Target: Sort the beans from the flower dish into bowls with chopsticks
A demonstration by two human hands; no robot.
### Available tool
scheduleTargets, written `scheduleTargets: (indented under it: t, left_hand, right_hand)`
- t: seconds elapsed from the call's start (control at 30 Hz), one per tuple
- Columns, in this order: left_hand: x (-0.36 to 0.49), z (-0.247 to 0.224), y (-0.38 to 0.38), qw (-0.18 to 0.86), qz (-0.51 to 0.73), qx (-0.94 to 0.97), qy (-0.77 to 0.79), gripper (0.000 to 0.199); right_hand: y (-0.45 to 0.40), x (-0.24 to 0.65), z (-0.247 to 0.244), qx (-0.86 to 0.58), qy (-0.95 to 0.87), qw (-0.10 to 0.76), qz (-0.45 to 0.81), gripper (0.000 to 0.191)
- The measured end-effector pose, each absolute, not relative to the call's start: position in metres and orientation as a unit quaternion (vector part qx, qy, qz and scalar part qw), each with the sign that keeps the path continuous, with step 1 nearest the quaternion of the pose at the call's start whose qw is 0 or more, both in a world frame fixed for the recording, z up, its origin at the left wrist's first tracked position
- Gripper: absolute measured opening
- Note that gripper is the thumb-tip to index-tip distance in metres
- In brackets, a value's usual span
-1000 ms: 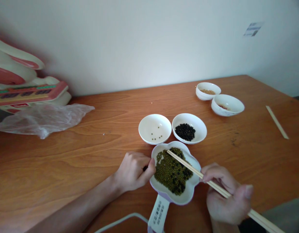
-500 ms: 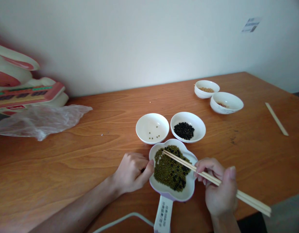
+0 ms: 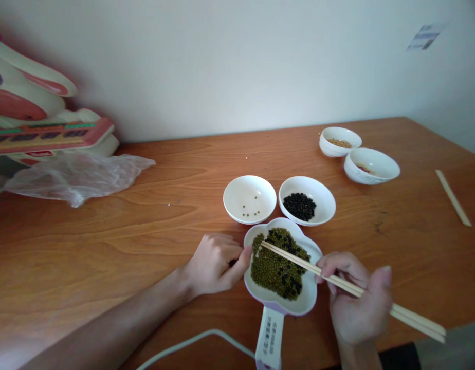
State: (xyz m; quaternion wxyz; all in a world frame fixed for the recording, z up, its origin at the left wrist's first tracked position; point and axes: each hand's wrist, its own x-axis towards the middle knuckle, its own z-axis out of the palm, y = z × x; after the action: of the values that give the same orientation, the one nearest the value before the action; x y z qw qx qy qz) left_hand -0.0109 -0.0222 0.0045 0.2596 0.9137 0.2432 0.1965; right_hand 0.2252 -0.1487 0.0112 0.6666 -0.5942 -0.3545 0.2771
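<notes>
My right hand [image 3: 359, 298] is closed around a pair of wooden chopsticks [image 3: 291, 258]. Their tips touch the green beans [image 3: 269, 272] on the left side of a white, flower-shaped pan [image 3: 309, 288]. Small black beans are mixed among the green ones, mostly along the right. With its fingers curled and its thumb on the pan's left rim, my left hand [image 3: 218, 262] grips the edge. Just behind the pan stand a white bowl [image 3: 243, 190] with several green beans and another bowl [image 3: 324, 198] with a pile of black beans [image 3: 299, 206].
Two more white bowls stand at the back right, one [image 3: 330, 149] with tan grains, the other [image 3: 384, 167] with something reddish. A lone wooden stick [image 3: 453, 198] lies at far right. At left are a toy keyboard [image 3: 60, 136] and a plastic bag [image 3: 83, 180]. A cable [image 3: 199, 336] runs up front.
The whole scene has shifted slightly rightward in view. The chopstick tips have moved a little down within the beans. Both hands keep their holds.
</notes>
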Motion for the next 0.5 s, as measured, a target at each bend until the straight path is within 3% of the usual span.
scheduleTargets:
  t: [0.33, 0.5]
  left_hand:
    - [-0.01, 0.002, -0.02, 0.276, 0.194, 0.91, 0.241, 0.054]
    - [-0.011, 0.007, -0.02, 0.206, 0.166, 0.943, 0.2, 0.053]
  right_hand:
    - [-0.152, 0.224, 0.006, -0.561, -0.4, 0.688, 0.228, 0.078]
    - [-0.158, 0.224, 0.001, -0.533, -0.445, 0.698, 0.174, 0.073]
